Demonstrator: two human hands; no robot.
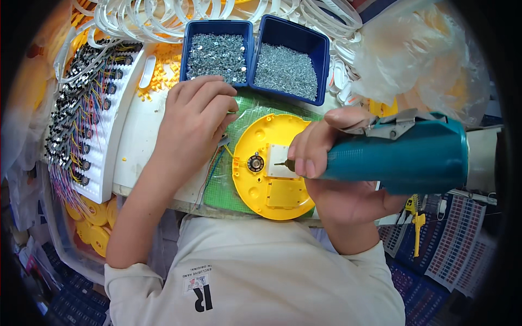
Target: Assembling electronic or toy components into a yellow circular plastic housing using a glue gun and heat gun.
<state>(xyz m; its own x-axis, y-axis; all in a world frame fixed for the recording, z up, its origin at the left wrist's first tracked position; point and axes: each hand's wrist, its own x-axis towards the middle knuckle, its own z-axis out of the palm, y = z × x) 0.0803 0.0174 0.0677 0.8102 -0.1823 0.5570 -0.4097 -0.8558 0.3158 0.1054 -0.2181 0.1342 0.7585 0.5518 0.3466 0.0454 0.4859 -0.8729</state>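
My right hand (pixel 337 157) is wrapped round a teal electric screwdriver (pixel 397 155), held sideways. Its bit points left, over the white square part on the yellow round plastic housing (pixel 253 190); whether it touches cannot be told. A small round speaker (pixel 255 162) sits in the housing, left of that white part, and thin wires run off to the left. My left hand (pixel 198 106) is just in front of the left blue bin, fingers bent and drawn together. What its fingertips pinch, if anything, is hidden. Under the housing lies a green mat (pixel 217 187).
One blue bin (pixel 251 54) holds small round metal pieces, another (pixel 324 65) holds screws. A white ridged tray (pixel 111 141) with wired speakers stands left. White rings (pixel 157 27) lie behind, clear plastic bags (pixel 418 60) at the back right, yellow parts (pixel 98 239) in a tub lower left.
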